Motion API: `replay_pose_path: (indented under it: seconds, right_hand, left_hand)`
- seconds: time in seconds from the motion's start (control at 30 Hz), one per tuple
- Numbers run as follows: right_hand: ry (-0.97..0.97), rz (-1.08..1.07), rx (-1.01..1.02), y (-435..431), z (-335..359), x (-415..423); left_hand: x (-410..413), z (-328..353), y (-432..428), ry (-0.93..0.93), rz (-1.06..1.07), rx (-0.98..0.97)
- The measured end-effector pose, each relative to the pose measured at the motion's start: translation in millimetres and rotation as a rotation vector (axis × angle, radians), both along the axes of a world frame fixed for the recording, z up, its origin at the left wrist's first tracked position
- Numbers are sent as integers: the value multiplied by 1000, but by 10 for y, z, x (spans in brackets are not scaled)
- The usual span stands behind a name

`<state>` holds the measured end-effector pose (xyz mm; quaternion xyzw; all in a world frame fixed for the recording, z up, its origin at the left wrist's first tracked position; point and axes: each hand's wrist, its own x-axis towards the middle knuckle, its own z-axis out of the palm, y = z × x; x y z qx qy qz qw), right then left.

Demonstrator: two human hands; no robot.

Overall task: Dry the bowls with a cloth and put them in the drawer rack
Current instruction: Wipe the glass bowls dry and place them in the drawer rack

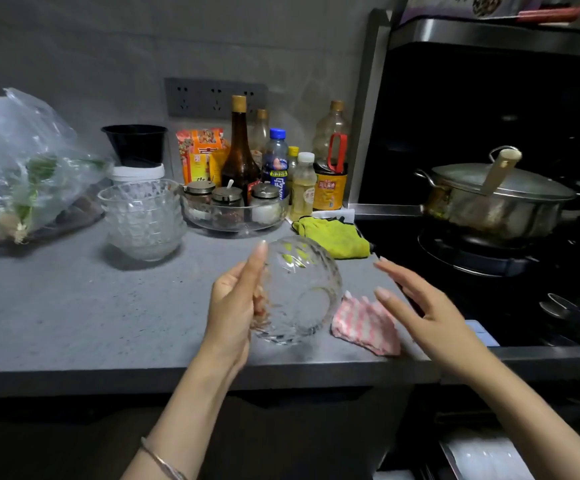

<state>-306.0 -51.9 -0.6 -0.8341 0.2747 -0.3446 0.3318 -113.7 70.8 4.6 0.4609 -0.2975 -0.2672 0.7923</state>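
My left hand [238,299] holds a clear patterned glass bowl [299,292] tipped on its side above the grey counter, fingers curled inside its rim. To the right of the bowl my right hand [420,306] hovers with straight fingers and holds nothing. Between the two hands, a pink-and-white striped cloth [364,322] lies crumpled on the counter. A stack of several matching glass bowls [143,216] stands further back on the left. At the bottom right a pulled-out drawer rack [482,455] shows pale dishes, partly hidden by my right forearm.
A glass tray of spice jars [234,211] and several bottles [274,164] line the back wall. A yellow-green cloth [333,235] lies by the stove. A steel pot with lid [496,195] sits on the hob. A plastic bag of vegetables [21,174] is far left.
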Motion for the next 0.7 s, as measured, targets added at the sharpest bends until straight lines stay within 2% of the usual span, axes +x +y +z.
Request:
replay_pose_path:
  seconds: [0.07, 0.13, 0.3, 0.37, 0.5, 0.7]
  right_hand:
    - [-106, 85, 108, 57, 151, -166]
    - [-128, 173, 217, 61, 249, -390]
    - [108, 319, 483, -33, 178, -1191]
    - [134, 310, 554, -68, 33, -1522]
    - [107, 196, 663, -126, -301, -2097]
    - [108, -94, 785, -311, -816, -2681]
  left_hand:
    - [-227, -41, -128, -68, -154, 20]
    - [-481, -118, -265, -106, -323, 36]
    - [-1194, -415, -613, -206, -670, 86]
    - [-1463, -558, -726, -252, -782, 136]
    - [-1951, -847, -905, -350, -837, 205]
    - [-2334, -1748, -1055, -783, -784, 381]
